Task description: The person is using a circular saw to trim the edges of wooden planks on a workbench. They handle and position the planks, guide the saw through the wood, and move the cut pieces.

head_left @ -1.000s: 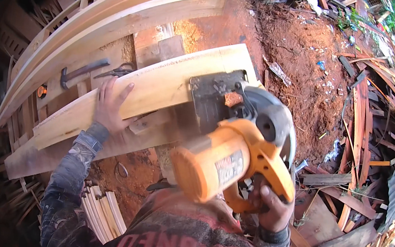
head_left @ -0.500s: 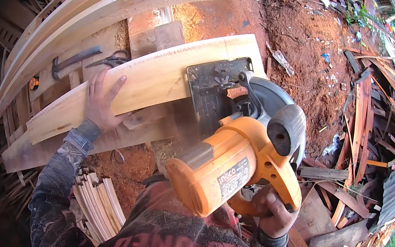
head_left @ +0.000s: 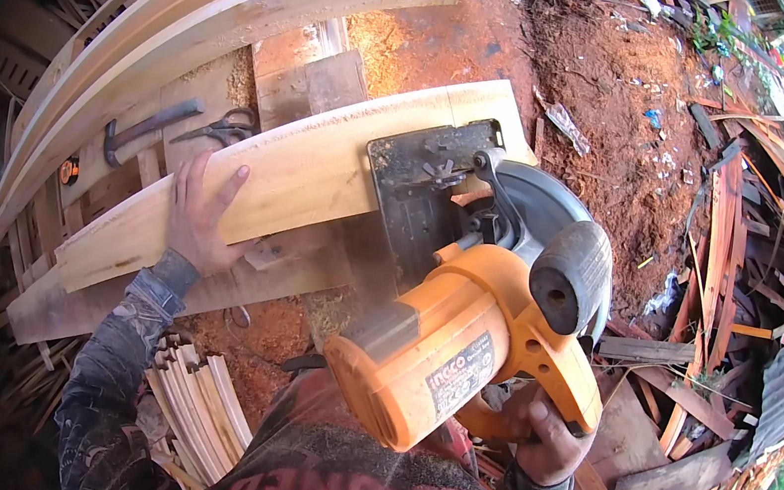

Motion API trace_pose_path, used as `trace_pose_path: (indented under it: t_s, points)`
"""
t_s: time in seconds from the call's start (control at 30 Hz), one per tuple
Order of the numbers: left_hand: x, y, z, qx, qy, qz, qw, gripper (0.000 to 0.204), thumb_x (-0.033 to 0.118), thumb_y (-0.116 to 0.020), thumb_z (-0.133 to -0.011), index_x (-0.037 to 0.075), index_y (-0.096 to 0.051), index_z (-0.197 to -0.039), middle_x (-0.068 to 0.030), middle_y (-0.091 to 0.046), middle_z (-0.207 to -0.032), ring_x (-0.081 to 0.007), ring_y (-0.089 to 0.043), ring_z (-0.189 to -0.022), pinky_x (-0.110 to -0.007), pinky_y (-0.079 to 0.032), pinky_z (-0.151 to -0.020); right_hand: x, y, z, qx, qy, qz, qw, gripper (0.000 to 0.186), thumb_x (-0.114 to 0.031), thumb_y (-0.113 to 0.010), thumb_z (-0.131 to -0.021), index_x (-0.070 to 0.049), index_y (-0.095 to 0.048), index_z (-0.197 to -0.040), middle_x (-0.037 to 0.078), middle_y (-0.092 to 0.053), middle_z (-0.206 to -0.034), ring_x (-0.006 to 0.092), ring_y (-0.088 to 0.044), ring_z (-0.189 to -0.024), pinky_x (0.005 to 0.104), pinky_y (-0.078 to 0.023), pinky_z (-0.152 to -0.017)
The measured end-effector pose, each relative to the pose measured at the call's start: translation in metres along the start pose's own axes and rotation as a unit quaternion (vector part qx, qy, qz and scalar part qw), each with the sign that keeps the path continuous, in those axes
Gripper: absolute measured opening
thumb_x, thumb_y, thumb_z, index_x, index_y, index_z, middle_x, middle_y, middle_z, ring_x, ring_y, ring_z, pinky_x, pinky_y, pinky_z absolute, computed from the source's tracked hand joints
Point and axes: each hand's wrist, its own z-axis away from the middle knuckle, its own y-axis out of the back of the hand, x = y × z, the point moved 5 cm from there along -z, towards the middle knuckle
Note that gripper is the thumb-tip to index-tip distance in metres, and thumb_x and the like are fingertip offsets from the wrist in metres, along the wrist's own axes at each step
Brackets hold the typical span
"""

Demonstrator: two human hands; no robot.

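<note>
Clamped with the right grip (head_left: 553, 440) around the rear handle (head_left: 578, 386) of an orange circular saw (head_left: 479, 302), with fingers curled in close. Laid on a pale board (head_left: 313, 164) with the left grip (head_left: 203, 211), with fingers apart across the top face and the thumb beside the near edge. Pressed there presumably to steady the board against the push of the saw, and placed toward the left, likely for room well apart from the blade side.

Set near the board's right end with the dark base plate (head_left: 422, 174) resting on the top face, probably to bear the saw's weight on wood, and overhanging the near edge with the motor end. Cannot tell whether cutting, being unable to see the blade past the grey guard (head_left: 549, 197).

Relative to the right grip: held directly within at the saw's handle, with the base plate farther off and left. Relative to the left grip: right under the fingers for the board, well apart to the right for the saw. Just beyond the left grip, lying untouched with a hammer (head_left: 153, 126) and scissors (head_left: 218, 127); farther still, with long curved timbers (head_left: 325, 10).
</note>
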Motion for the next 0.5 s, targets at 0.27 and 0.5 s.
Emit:
trace_pose_path:
  t_s: [0.27, 0.5]
  points:
    - [-0.001, -0.0009, 0.0001, 0.0, -0.003, -0.005, 1.0, 0.102, 0.05, -0.087, -0.066, 0.025, -0.046, -0.155, -0.0298, -0.035, -0.152, -0.0493, -0.034, -0.141, -0.065, -0.027, -0.117, -0.0021, -0.0057, -0.0012, -0.004, 0.001, -0.023, 1.0, 0.027, 0.0, -0.065, -0.08, 0.015, -0.065, -0.102, 0.008, -0.063, -0.066, 0.0145, -0.054, -0.05, 0.0273, -0.04, -0.048]
    - [0.0007, 0.0019, -0.0034, -0.011, -0.002, -0.004, 1.0, 0.102, 0.048, -0.089, -0.065, 0.025, -0.046, -0.155, -0.03, -0.035, -0.152, -0.0506, -0.035, -0.139, -0.065, -0.028, -0.116, -0.0071, -0.0081, -0.0047, -0.003, -0.006, -0.02, 1.0, 0.028, -0.001, -0.066, -0.08, 0.015, -0.065, -0.103, 0.008, -0.063, -0.067, 0.0145, -0.055, -0.052, 0.0273, -0.041, -0.049]
